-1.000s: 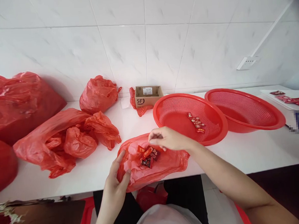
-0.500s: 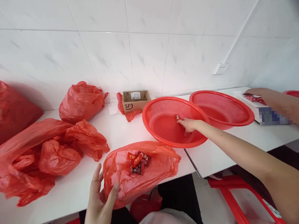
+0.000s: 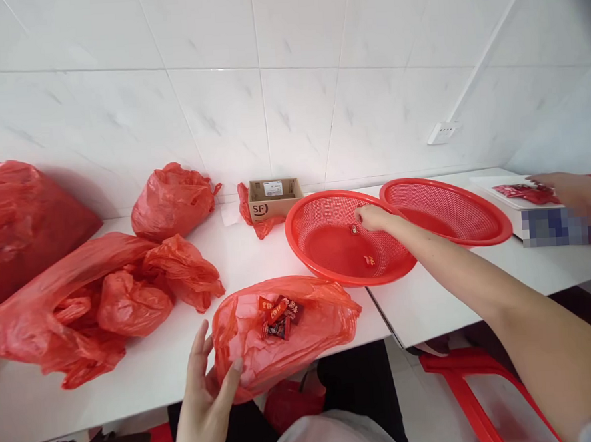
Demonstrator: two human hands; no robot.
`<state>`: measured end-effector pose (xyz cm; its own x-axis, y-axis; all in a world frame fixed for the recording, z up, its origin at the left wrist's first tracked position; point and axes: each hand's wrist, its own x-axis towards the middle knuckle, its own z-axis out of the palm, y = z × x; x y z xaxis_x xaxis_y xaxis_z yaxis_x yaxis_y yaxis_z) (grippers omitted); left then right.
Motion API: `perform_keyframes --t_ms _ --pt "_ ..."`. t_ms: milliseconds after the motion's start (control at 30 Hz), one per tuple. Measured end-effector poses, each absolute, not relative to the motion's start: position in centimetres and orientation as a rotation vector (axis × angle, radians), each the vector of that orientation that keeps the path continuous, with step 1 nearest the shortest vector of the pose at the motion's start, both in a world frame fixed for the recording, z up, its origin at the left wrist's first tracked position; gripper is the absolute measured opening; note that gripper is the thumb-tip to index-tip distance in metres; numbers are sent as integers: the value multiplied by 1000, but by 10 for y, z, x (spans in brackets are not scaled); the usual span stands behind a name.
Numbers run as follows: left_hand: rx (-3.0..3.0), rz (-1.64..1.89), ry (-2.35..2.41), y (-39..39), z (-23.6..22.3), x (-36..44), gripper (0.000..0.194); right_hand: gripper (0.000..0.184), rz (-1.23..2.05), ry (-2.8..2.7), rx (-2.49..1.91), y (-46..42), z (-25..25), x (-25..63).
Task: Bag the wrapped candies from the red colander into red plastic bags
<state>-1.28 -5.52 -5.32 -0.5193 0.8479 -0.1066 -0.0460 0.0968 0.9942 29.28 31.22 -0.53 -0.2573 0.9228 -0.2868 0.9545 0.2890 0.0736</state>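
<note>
My left hand (image 3: 208,390) grips the left end of a red plastic bag (image 3: 326,322), thumb over the rim and fingers along the outside. Inside the bag lie several small wrapped candies (image 3: 280,315) in red and dark wrappers. My right hand (image 3: 373,217) is over the back of a red perforated basket (image 3: 302,260), its fingers curled closed. What those fingers hold, if anything, is hidden. On the basket's floor, one small wrapped candy (image 3: 354,230) lies just below the hand and another candy (image 3: 369,260) nearer the front.
Red plastic bags (image 3: 174,198) crowd the left of the white table (image 3: 247,250). A small cardboard box (image 3: 274,199) stands by the wall. Right of my basket is a second red basket (image 3: 445,205). Another person's hand (image 3: 556,182) is at a packet on a scale (image 3: 504,191).
My right hand has lifted toward the basket's back, away from the candy near its fingertips. A candy nearer the front now shows. My left hand stays at the bag.
</note>
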Motion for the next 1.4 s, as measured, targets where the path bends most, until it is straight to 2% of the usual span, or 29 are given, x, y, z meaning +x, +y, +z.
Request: perform_keyframes --t_ms 267,467,533,600,667,800,900,1000,1100,1167,1233,1333,1400 --pt "758 1610 1692 -64 -60 -3 81 36 -320 2266 1720 307 -23 262" --pt "739 1597 1738 -74 -62 -4 84 21 -610 2475 1596 271 15 242" --pt "708 1550 1679 -73 -59 -4 82 20 -822 2628 1451 239 33 225" --pt "689 1504 1601 -69 -56 -4 78 18 -1245 2791 1083 197 46 205" --pt "685 1488 1558 -64 -54 -4 74 17 -1361 2853 753 151 48 183" --pt "711 1533 1548 -57 -54 -5 70 20 -942 3023 586 97 38 153" --pt "714 1549 1551 -57 -55 -7 71 27 -916 3102 677 106 42 160" --pt "665 1583 1535 -60 -54 -7 73 28 -836 3128 993 143 54 190" --pt "633 1613 1521 -62 -52 -5 72 34 -452 2777 1396 184 47 226" --pt "628 1613 1513 -62 -51 -4 71 40 -364 2443 1517 203 29 246" --pt "629 1599 1518 -61 -51 -2 71 34 -395 2274 1545 214 7 261" --pt "645 1600 1519 -61 -50 -1 70 13 -483 2226 1492 219 -16 271" --pt "653 1613 1527 -61 -50 0 71 13 -525 2245 1435 220 -17 271"
